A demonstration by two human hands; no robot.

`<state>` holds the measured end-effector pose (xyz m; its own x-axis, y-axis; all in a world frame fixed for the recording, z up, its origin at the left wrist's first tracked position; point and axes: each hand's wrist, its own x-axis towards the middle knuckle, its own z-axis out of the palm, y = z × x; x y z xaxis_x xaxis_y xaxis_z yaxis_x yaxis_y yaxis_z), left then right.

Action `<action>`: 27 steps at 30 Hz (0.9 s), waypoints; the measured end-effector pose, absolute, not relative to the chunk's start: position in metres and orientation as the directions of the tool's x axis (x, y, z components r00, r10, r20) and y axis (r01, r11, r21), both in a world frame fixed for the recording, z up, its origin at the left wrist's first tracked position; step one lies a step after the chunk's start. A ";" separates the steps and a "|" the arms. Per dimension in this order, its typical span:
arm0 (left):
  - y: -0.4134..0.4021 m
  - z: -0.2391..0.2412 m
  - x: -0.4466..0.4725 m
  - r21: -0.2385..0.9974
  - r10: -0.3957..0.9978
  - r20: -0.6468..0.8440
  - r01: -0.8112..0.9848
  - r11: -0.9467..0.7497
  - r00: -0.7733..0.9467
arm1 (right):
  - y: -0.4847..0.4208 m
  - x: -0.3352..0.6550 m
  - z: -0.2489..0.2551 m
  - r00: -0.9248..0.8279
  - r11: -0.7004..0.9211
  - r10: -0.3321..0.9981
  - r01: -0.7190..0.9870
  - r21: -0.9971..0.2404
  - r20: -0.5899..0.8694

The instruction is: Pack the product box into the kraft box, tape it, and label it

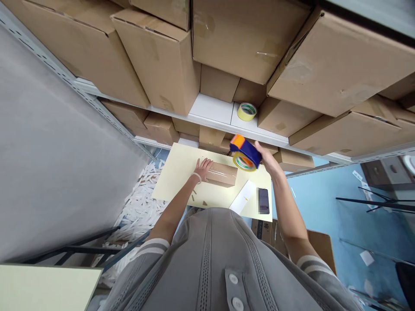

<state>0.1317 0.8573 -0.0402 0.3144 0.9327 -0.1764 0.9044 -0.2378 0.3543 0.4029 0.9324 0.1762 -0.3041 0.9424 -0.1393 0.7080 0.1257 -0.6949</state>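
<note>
A long brown cardboard box (222, 173) lies on the pale yellow tabletop (175, 172), with shiny clear tape along its upper side. My left hand (203, 169) rests flat on the left end of this box, fingers spread. Up and to the right of the box, my right hand (266, 156) grips a blue and orange tape dispenser (249, 152) that carries a roll of yellow-edged tape. The dispenser is held in the air, apart from the box, and slightly blurred.
A white slip (242, 197) and a dark phone (263, 201) lie at the table's right. Small cardboard scraps (205, 203) sit near the front edge. Beyond the table, shelves hold many boxes (155, 56) and a yellow tape roll (247, 111). Shredded paper (142, 207) covers the floor at left.
</note>
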 end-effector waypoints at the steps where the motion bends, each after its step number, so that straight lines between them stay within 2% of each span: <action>1: 0.857 -0.040 0.132 0.360 0.934 -0.170 0.903 -0.236 0.313 | 0.934 0.382 0.186 -0.379 0.224 0.923 0.670 -0.708 -0.068; 3: 0.856 -0.040 0.132 0.363 0.936 -0.164 0.901 -0.237 0.312 | 0.941 0.340 0.200 -0.419 0.392 0.901 0.672 -0.628 0.114; 6: 0.854 -0.039 0.132 0.358 0.937 -0.167 0.904 -0.232 0.306 | 0.963 0.287 0.208 -0.432 0.523 0.850 0.761 -0.385 0.301; 8: 0.854 -0.039 0.132 0.359 0.939 -0.166 0.905 -0.227 0.301 | 0.983 0.263 0.207 -0.451 0.545 0.821 0.801 -0.247 0.349; 11: 0.854 -0.041 0.131 0.371 0.939 -0.155 0.899 -0.233 0.307 | 1.010 0.243 0.200 -0.462 0.533 0.813 0.835 -0.134 0.354; 14: 0.854 -0.043 0.130 0.386 0.937 -0.147 0.891 -0.240 0.316 | 1.026 0.234 0.187 -0.448 0.513 0.821 0.851 -0.111 0.354; 18: 0.854 -0.043 0.129 0.392 0.935 -0.150 0.887 -0.243 0.322 | 1.031 0.226 0.176 -0.429 0.507 0.824 0.850 -0.145 0.370; 23: 0.853 -0.042 0.129 0.384 0.932 -0.156 0.889 -0.249 0.328 | 1.006 0.228 0.174 -0.390 0.484 0.822 0.862 -0.149 0.415; 25: 0.854 -0.043 0.129 0.383 0.930 -0.163 0.890 -0.249 0.330 | 0.981 0.242 0.161 -0.364 0.478 0.818 0.860 -0.176 0.446; 27: 0.855 -0.043 0.130 0.388 0.928 -0.173 0.889 -0.244 0.330 | 0.950 0.265 0.133 -0.308 0.453 0.837 0.854 -0.257 0.452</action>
